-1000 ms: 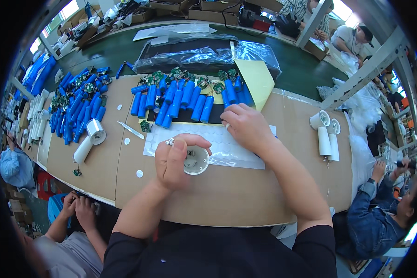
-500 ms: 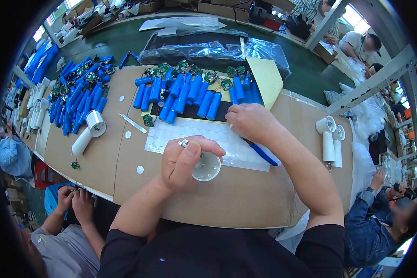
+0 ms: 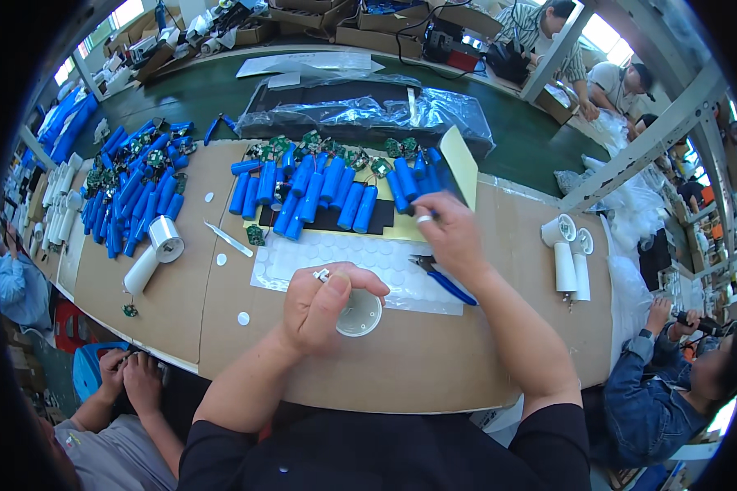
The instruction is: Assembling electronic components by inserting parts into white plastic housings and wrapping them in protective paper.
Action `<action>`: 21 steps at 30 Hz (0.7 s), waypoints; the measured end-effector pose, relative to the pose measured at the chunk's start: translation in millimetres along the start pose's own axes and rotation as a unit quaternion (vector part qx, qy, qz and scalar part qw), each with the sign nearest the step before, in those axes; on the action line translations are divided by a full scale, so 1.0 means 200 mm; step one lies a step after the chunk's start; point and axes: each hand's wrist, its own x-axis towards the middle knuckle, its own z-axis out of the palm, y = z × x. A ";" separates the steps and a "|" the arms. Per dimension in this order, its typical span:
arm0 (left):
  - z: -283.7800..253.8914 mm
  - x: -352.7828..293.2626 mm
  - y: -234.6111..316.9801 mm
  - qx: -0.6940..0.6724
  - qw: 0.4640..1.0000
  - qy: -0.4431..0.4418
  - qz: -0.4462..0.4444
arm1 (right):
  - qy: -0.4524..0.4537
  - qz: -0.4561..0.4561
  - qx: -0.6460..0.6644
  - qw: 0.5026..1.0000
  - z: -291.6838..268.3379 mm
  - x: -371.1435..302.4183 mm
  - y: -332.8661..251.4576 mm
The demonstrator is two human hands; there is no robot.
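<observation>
My left hand (image 3: 313,309) is closed in front of me, a small white plastic piece (image 3: 322,275) showing between thumb and fingers. Its index finger curls round the rim of a white round cup (image 3: 360,317), open side up with small holes inside. My right hand (image 3: 453,237), slightly blurred, is at the right end of a row of blue cylindrical battery cells (image 3: 313,196) with green circuit boards (image 3: 311,141). Its fingers are curled together; what they hold is hidden. A blurred blue cell (image 3: 438,176) shows just beyond them. Blue-handled cutters (image 3: 449,285) lie below that hand.
A sheet of round white stickers (image 3: 327,260) lies under the cells, beside white tweezers (image 3: 228,239). More wired cells (image 3: 135,192) are heaped at left. White tubes (image 3: 567,266) stand at right, near a metal post (image 3: 630,151). A yellow sheet (image 3: 460,164) stands up behind my right hand.
My right hand has turned and moved a little to the right over the cells. The yellow sheet beside it has bent. My left hand keeps its grip; the whole view has shifted slightly.
</observation>
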 end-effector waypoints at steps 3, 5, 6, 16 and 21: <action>0.00 0.00 0.01 -0.001 1.000 0.002 0.002 | 0.097 0.164 0.112 0.975 -0.09 -0.12 0.02; 0.00 0.00 0.01 0.007 1.000 -0.004 0.010 | 0.201 0.308 0.251 0.895 -0.14 -0.17 0.06; 0.00 0.00 0.01 0.020 1.000 -0.011 0.017 | 0.272 0.325 0.321 0.847 -0.15 -0.17 0.07; 0.02 0.01 -0.01 0.022 0.999 -0.008 0.035 | 0.172 0.037 0.187 0.966 -0.20 -0.26 -0.29; 0.03 0.00 -0.01 0.043 0.998 -0.026 0.048 | 0.049 -0.234 0.065 0.969 -0.22 -0.29 -0.56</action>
